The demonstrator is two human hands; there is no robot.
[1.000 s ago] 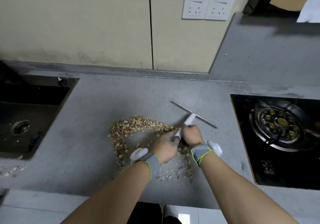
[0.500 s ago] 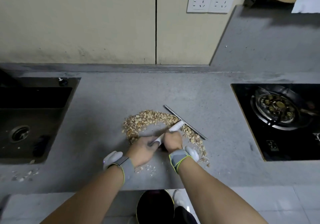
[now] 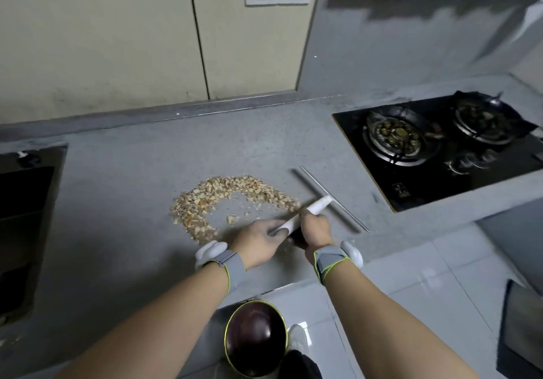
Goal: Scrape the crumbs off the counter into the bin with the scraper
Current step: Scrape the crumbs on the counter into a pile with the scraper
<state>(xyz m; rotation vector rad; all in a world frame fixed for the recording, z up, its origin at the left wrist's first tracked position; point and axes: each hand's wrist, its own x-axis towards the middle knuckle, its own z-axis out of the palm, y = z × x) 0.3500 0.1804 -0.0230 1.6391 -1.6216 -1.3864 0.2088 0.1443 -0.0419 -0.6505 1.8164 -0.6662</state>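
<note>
Both hands clamped on scraper handle: right hand (image 3: 315, 229) ahead, left hand (image 3: 258, 240) behind | scraper (image 3: 320, 202) white handle, metal blade at 1 o'clock of hands | crumbs (image 3: 223, 195) arc at 11 o'clock on grey counter (image 3: 132, 202) | bin (image 3: 255, 338) at 6 o'clock, below counter edge

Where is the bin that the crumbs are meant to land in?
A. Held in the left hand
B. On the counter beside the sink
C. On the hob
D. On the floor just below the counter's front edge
D: the dark round bin stands on the floor under the counter edge, while both hands grip the scraper.
</note>
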